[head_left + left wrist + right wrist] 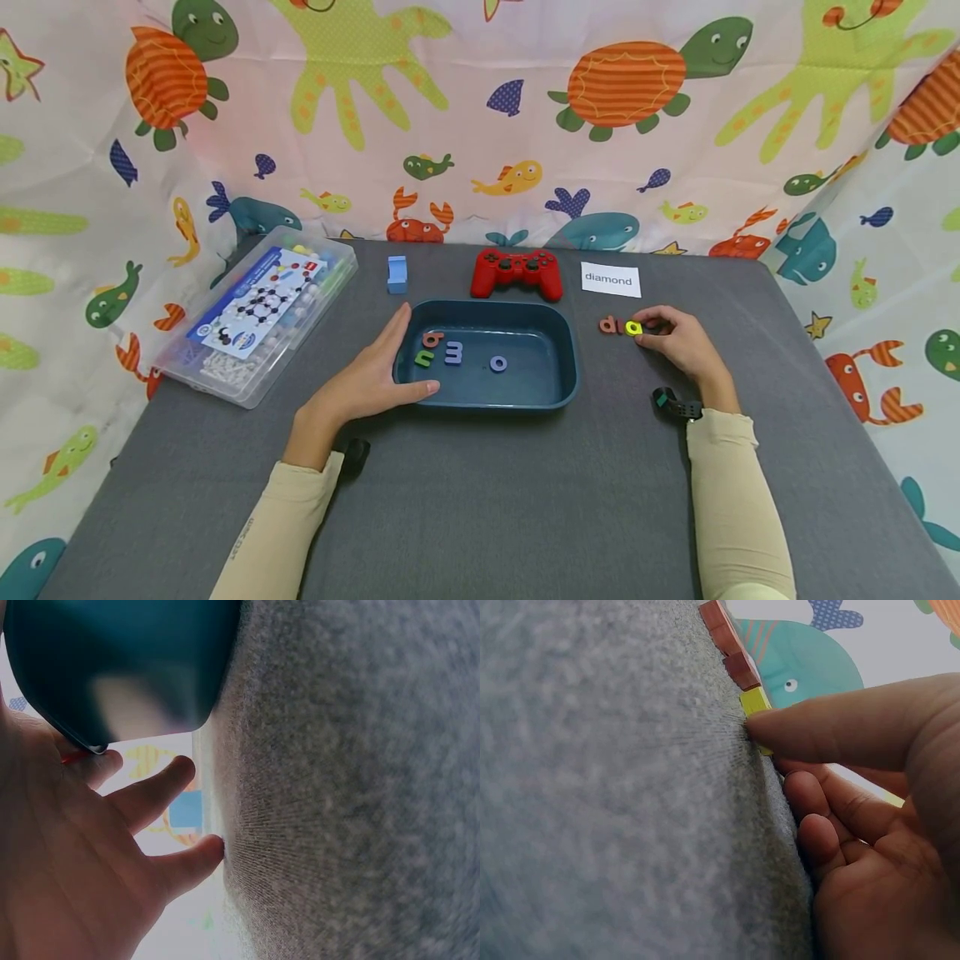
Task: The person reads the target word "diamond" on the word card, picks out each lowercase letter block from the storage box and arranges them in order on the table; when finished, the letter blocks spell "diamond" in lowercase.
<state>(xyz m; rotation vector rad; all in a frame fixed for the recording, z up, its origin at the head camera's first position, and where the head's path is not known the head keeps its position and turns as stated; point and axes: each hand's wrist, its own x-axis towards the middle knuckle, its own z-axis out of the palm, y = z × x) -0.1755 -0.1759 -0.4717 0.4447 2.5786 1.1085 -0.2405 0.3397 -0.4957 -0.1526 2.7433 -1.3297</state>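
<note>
Barely apart, right fingers (658, 313); yellow letter (754, 700) pinched.

Tray (534, 357): dark blue | letter a (638, 329): yellow | letter d (608, 326), letter i (619, 327): reddish-brown | letter n (424, 358): green | letter m (453, 353), letter o (492, 364): violet-blue | controller (517, 268): red | tablecloth (517, 500): plain grey | backdrop (465, 125): white, sea-animal print

Head view high, facing forward-down; wrist views close, low; table (510, 492) shared.
</note>
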